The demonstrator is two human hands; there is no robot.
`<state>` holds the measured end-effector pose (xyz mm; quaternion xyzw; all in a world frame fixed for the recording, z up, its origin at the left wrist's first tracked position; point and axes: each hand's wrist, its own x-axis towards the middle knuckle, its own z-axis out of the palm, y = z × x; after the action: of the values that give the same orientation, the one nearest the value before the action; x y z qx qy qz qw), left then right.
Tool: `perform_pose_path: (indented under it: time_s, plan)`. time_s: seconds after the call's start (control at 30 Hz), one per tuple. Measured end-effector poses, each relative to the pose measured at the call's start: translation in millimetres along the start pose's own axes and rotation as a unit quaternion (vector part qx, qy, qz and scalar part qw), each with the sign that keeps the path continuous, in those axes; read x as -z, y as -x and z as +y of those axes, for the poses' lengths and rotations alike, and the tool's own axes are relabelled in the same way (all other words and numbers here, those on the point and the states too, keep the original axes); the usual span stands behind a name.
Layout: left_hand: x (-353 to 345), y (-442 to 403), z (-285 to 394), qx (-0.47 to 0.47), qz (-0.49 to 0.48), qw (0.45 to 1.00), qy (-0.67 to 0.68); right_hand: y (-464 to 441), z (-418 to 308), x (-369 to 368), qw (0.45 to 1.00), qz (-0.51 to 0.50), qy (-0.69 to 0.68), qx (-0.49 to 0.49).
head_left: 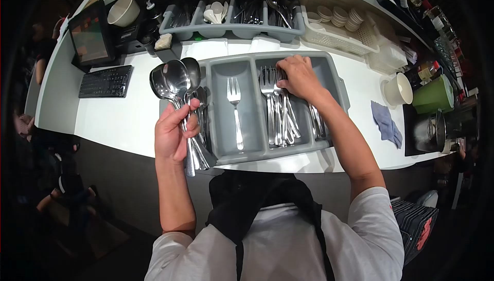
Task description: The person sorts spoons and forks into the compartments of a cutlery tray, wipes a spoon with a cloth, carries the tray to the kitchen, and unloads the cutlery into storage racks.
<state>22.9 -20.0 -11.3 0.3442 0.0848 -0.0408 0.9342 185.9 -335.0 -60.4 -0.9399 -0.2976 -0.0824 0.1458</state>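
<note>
1. Through the head camera I have a grey tray (259,126) on the white counter (134,126), with cutlery in several of its compartments.
2. My left hand (177,129) is clasped round the handles of a bunch of spoons (176,79), bowls up, held above the tray's left side; none of these spoons is set down yet.
3. My right hand (298,77) has its fingers curled at the heads of a pile of forks (279,119); I cannot tell whether it grips one or only touches them.
4. Those forks lie roughly lengthwise in their compartment, a few handles slanting, so I judge that group gathered but not quite squared up.
5. One fork (234,97) lies alone in the compartment to the left, apart from the others.
6. More cutlery sits in the outer compartments, partly hidden by my left hand and right forearm, so I cannot judge how complete those are.
</note>
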Motion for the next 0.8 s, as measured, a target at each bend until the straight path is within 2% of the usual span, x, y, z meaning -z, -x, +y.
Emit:
perform_pose_path:
  time_s: [0.07,0.17,0.27,0.37,0.5,0.53,0.63,0.8]
  plan:
    - [-2,-2,-2,0.003,-0.016,1.000,0.002,-3,4,8,0.999,-0.006,-0.047,0.001]
    - [-4,-1,-4,-0.007,-0.005,1.000,0.018,-13,6,21,0.976,-0.116,-0.178,-0.038]
    - [-3,-1,-7,-0.007,0.005,1.000,0.029,-17,-5,22,0.982,-0.119,-0.135,-0.056]
    - [-1,0,-8,-0.010,-0.004,0.999,0.031,-16,-19,14,0.966,-0.113,-0.198,-0.118]
    - [0,5,-7,-0.017,0.002,1.000,0.019,-17,-15,30,0.956,-0.117,-0.238,-0.124]
    - [0,8,-6,-0.019,0.008,1.000,0.021,-17,-6,29,0.946,-0.102,-0.284,-0.121]
    - [3,7,-8,-0.023,0.016,0.999,0.015,-14,4,50,0.887,-0.139,-0.399,-0.188]
    - [-15,-5,-20,-0.006,0.031,0.999,-0.037,-13,7,80,0.882,-0.119,-0.434,-0.141]
